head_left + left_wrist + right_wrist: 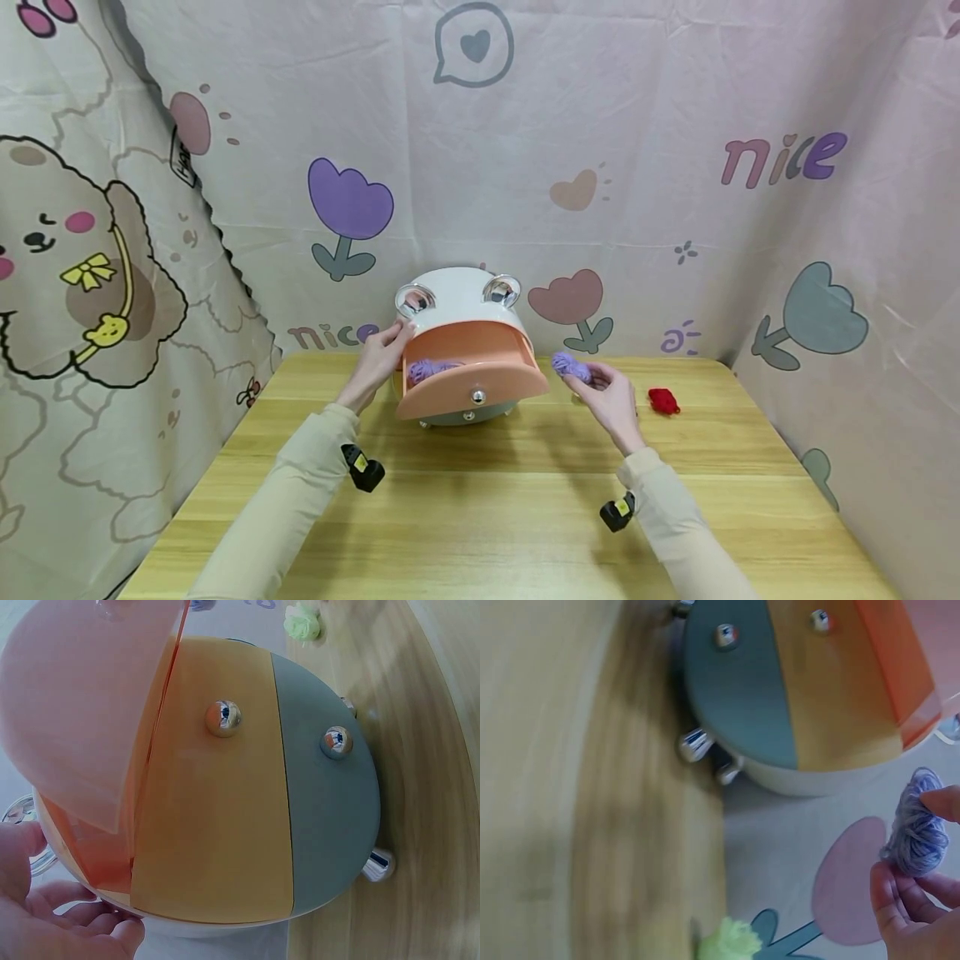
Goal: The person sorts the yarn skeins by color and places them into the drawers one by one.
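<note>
A small frog-shaped drawer cabinet (457, 300) with a white top and silver ring eyes stands at the table's back. Its pink top drawer (480, 387) is pulled out, and purple yarn (427, 370) lies in the drawer's left part. My left hand (381, 358) holds the cabinet's left side, thumb near the silver eye, as the left wrist view shows. Right of the drawer, my right hand (609, 400) pinches a small skein of purple yarn (919, 825) between thumb and fingers, apart from the cabinet. The yellow middle drawer (214, 810) and grey-green bottom drawer (330, 802) are closed.
A red yarn bundle (663, 401) lies on the wooden table (465, 533) to the right of my right hand. A light green bundle (731, 941) sits near the back edge, mostly hidden by that hand in the head view. Printed cloth (480, 200) hangs close behind the cabinet.
</note>
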A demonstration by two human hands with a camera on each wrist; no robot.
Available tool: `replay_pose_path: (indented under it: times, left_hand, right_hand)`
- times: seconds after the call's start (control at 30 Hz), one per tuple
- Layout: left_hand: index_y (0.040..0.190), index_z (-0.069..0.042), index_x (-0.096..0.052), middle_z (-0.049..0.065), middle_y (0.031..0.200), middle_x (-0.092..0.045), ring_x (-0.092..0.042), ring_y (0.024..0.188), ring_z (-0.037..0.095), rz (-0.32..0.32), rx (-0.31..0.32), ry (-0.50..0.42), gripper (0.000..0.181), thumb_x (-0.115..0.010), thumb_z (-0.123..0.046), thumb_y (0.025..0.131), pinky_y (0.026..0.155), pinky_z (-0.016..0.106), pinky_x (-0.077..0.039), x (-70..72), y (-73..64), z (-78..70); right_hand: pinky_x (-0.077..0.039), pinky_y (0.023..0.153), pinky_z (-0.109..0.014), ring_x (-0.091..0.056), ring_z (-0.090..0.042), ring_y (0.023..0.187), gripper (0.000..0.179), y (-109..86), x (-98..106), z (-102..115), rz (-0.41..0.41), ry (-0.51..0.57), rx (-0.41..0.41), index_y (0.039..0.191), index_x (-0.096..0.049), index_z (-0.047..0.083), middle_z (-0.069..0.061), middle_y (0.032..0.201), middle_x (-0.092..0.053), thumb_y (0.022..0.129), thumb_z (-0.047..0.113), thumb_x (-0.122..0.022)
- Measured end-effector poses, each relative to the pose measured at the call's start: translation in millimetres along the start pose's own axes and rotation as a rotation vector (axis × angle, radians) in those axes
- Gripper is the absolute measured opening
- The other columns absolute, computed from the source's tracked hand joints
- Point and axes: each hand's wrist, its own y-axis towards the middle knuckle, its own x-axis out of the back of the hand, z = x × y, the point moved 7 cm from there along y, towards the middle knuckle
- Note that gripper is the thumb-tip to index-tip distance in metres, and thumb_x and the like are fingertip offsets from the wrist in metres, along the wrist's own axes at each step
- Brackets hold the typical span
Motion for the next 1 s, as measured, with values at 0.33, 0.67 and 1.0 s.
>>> replay_pose_path:
  times: [0.33, 0.67, 1.0]
  left_hand:
    - [0.158, -0.008, -0.029, 0.009, 0.167, -0.021, -0.020, 0.156, 0.034, -0.004, 0.008, -0.006, 0.068, -0.044, -0.050, 0.105, 0.128, 0.049, -0.021, 0.6, -0.6, 1.1]
    - [0.157, -0.007, -0.030, 0.009, 0.167, -0.022, -0.020, 0.156, 0.034, -0.007, -0.003, 0.004, 0.068, -0.044, -0.049, 0.105, 0.129, 0.048, -0.020, 0.5, -1.1, 0.1]
    - [0.157, -0.008, -0.029, 0.008, 0.167, -0.021, -0.020, 0.156, 0.034, -0.005, 0.005, -0.006, 0.068, -0.044, -0.049, 0.105, 0.128, 0.048, -0.021, 0.3, -0.6, 0.5]
  right_hand:
    - [-0.053, 0.074, -0.006, -0.064, 0.002, 0.080, 0.040, 1.0, -6.5, 35.8, 0.021, 0.095, 0.085, 0.116, -0.071, -0.001, -0.022, 0.107, -0.072, 0.086, 0.024, -0.081]
    - [-0.053, 0.074, -0.008, -0.063, -0.001, 0.079, 0.039, 3.0, -19.9, 65.1, 0.042, 0.145, 0.122, 0.115, -0.071, -0.002, -0.023, 0.105, -0.072, 0.084, 0.018, -0.082]
    - [-0.053, 0.075, -0.010, -0.065, -0.007, 0.082, 0.038, 0.0, -31.7, 90.2, 0.067, 0.116, 0.176, 0.116, -0.072, 0.001, -0.020, 0.105, -0.073, 0.084, 0.019, -0.083]
